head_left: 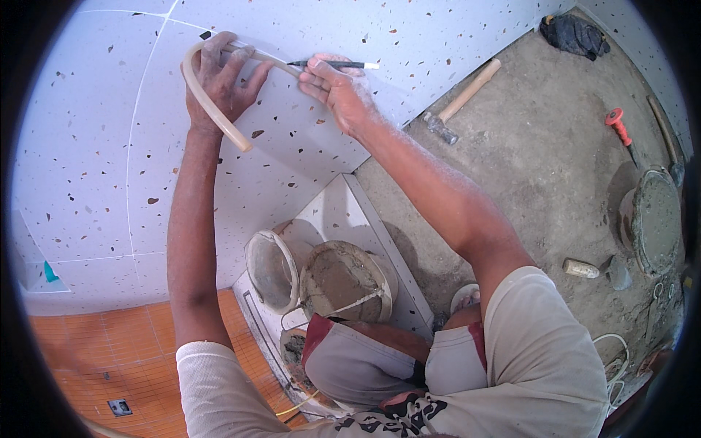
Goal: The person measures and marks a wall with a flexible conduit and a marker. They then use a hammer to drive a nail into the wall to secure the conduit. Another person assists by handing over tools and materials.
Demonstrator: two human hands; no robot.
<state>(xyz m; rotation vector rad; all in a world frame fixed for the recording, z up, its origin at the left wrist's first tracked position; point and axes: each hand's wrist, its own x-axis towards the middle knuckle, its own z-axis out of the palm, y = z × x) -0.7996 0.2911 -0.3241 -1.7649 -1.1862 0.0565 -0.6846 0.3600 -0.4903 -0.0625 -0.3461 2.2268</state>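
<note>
My left hand (226,80) is up against the speckled white wall slab (95,160), its fingers bent over a beige flexible hose (213,109). One end of the hose curls down past that wrist. The other stretch runs along the wall to the fingertips of my right hand (336,87). My right hand pinches a slim black marker pen (349,64) with a white end, lying nearly level, its dark tip pointing left near the hose. How firmly the right fingers also touch the hose cannot be made out.
Below stand an open pale bucket (266,270) and a bucket of mortar (343,277). On the rough floor at right lie a hammer (464,98), a red-gripped chisel (619,130), a trowel (618,273), a black bag (575,36) and another mortar bucket (653,223). Orange tiling (95,358) spans the lower left.
</note>
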